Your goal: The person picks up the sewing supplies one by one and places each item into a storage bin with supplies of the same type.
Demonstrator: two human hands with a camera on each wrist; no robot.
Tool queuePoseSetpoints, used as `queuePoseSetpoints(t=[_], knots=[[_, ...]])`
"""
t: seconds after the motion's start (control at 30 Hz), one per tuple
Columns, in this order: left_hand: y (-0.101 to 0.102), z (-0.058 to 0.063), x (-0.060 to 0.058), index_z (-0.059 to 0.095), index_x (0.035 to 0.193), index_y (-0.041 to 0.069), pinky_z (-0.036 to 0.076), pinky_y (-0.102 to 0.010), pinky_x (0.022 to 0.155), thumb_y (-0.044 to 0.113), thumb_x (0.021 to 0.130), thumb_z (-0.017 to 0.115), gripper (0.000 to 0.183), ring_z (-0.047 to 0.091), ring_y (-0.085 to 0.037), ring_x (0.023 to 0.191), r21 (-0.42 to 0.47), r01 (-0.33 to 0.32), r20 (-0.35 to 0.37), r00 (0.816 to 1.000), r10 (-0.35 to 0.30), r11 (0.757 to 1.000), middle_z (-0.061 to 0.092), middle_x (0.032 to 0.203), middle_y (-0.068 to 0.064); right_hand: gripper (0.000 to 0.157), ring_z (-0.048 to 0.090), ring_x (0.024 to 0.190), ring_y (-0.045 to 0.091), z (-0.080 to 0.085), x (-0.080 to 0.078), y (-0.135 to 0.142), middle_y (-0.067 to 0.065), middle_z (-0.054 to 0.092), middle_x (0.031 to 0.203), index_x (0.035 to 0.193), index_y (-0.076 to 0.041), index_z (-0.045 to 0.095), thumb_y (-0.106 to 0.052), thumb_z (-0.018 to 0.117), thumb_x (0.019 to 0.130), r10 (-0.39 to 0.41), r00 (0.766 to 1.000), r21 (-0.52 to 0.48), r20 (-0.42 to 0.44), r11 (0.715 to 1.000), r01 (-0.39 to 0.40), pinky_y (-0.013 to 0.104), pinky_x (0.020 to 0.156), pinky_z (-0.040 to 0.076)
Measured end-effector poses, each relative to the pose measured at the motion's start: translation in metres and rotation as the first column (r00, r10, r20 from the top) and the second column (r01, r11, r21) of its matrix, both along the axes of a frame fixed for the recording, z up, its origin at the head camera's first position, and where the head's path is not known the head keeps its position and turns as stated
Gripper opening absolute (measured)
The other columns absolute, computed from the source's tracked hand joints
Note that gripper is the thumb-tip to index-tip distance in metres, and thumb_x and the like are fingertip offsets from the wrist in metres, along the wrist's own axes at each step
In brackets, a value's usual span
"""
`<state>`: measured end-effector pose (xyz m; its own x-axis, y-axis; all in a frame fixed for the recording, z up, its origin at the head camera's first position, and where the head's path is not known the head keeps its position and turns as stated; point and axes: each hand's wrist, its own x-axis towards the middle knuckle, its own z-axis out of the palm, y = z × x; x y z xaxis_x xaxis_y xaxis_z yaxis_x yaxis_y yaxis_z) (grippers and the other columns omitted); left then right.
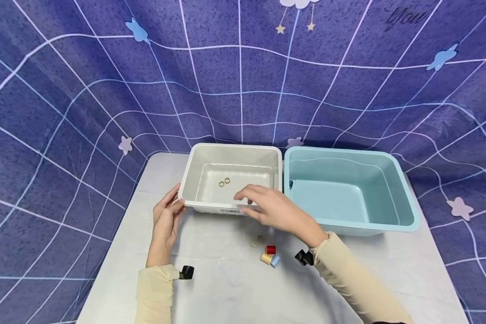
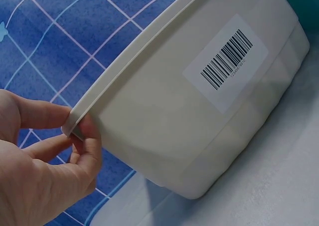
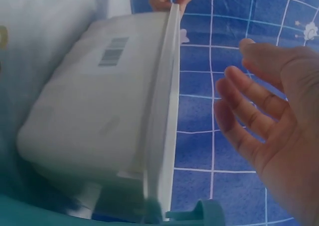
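Observation:
At the near left corner of a white plastic bin [image 1: 235, 155], my left hand [image 1: 166, 220] grips the rim, its fingers and thumb curled round the edge. Two small gold rings [image 1: 224, 182] lie on the floor of that bin. My right hand [image 1: 273, 209] hovers over the bin's near right side. In the right wrist view its fingers [image 3: 244, 118] are loosely bent and apart, with nothing between them. Nearer me on the table are two more thin rings [image 1: 253, 243]. Beside them are a red thread spool [image 1: 270, 249], a yellow spool [image 1: 265, 258] and a light blue spool [image 1: 275, 260].
A light blue bin [image 1: 332, 204] stands just right of the white one, with a small dark blue thing [image 1: 291, 184] at its left wall. A barcode label [image 2: 227, 61] is on the white bin's front. Behind the white table [image 1: 218, 288] hangs a blue gridded curtain [image 1: 235, 103].

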<state>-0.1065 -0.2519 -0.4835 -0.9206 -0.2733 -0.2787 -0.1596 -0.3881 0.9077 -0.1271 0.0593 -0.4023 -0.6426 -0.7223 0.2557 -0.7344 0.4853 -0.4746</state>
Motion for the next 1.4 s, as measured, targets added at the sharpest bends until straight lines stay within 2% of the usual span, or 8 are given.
queuePoseSetpoints(t=[0.2,0.53,0.73,0.9,1.03,1.23,1.4], knots=[[0.0,0.0,-0.001,0.049,0.146,0.01,0.053,-0.015,0.079,-0.006,0.094,0.054,0.054,0.058,-0.012,0.111,0.007,-0.002,0.015,1.0,0.002,1.0,0.047,0.144,-0.011,0.029,0.065,0.1,0.008,-0.008,0.014,0.008,-0.012,0.065,0.118,0.124,-0.025,0.061,-0.034,0.063,0.096,0.003,0.999,-0.027,0.05,1.0,-0.002,0.025,0.08,0.055],[0.001,0.002,-0.002,0.05,0.145,0.01,0.054,-0.015,0.076,-0.009,0.094,0.052,0.054,0.059,-0.013,0.111,0.022,-0.015,0.019,1.0,0.014,1.0,0.049,0.14,-0.009,0.028,0.063,0.094,0.008,-0.031,0.026,0.021,-0.012,0.064,0.115,0.123,-0.025,0.061,-0.027,0.065,0.096,0.081,0.996,-0.171,0.045,0.983,-0.072,0.023,0.077,0.055],[0.001,0.003,-0.001,0.05,0.144,0.01,0.055,-0.015,0.078,-0.008,0.094,0.052,0.053,0.058,-0.015,0.114,0.015,-0.018,0.015,1.0,0.017,1.0,0.051,0.136,-0.006,0.029,0.061,0.102,0.004,-0.043,0.034,0.027,-0.007,0.064,0.121,0.125,-0.021,0.061,-0.023,0.065,0.096,0.13,0.99,-0.216,0.045,0.969,-0.117,0.022,0.081,0.056],[0.001,0.004,-0.001,0.05,0.145,0.009,0.055,-0.015,0.08,-0.008,0.094,0.052,0.053,0.057,-0.015,0.116,0.011,-0.01,0.017,1.0,0.01,1.0,0.051,0.136,-0.006,0.029,0.06,0.109,0.005,-0.057,0.04,0.031,-0.007,0.063,0.122,0.124,-0.019,0.061,-0.024,0.066,0.095,0.115,0.993,-0.191,0.022,0.976,-0.109,0.022,0.085,0.056],[0.001,0.004,0.0,0.049,0.145,0.01,0.054,-0.015,0.081,-0.008,0.095,0.051,0.053,0.056,-0.016,0.119,0.002,-0.006,0.024,1.0,0.006,1.0,0.049,0.138,-0.006,0.029,0.059,0.11,0.002,-0.071,0.044,0.031,-0.011,0.062,0.123,0.124,-0.022,0.061,-0.028,0.065,0.095,0.09,0.996,-0.138,0.029,0.987,-0.085,0.02,0.087,0.053],[0.001,0.002,-0.002,0.051,0.144,0.011,0.054,-0.016,0.081,-0.007,0.095,0.052,0.053,0.056,-0.015,0.118,-0.003,-0.01,0.033,0.999,0.011,1.0,0.05,0.138,-0.006,0.03,0.056,0.116,0.002,-0.093,0.047,0.033,-0.015,0.062,0.121,0.122,-0.028,0.061,-0.025,0.069,0.093,0.054,0.995,-0.117,0.081,0.992,-0.044,0.025,0.095,0.051],[0.0,0.001,-0.002,0.051,0.144,0.011,0.054,-0.016,0.08,-0.007,0.094,0.053,0.053,0.057,-0.015,0.116,0.001,-0.014,0.032,0.999,0.014,1.0,0.051,0.137,-0.006,0.033,0.055,0.119,0.005,-0.112,0.048,0.038,-0.014,0.062,0.124,0.124,-0.027,0.06,-0.025,0.07,0.092,0.009,0.987,-0.132,0.158,0.991,0.012,0.029,0.099,0.05]])
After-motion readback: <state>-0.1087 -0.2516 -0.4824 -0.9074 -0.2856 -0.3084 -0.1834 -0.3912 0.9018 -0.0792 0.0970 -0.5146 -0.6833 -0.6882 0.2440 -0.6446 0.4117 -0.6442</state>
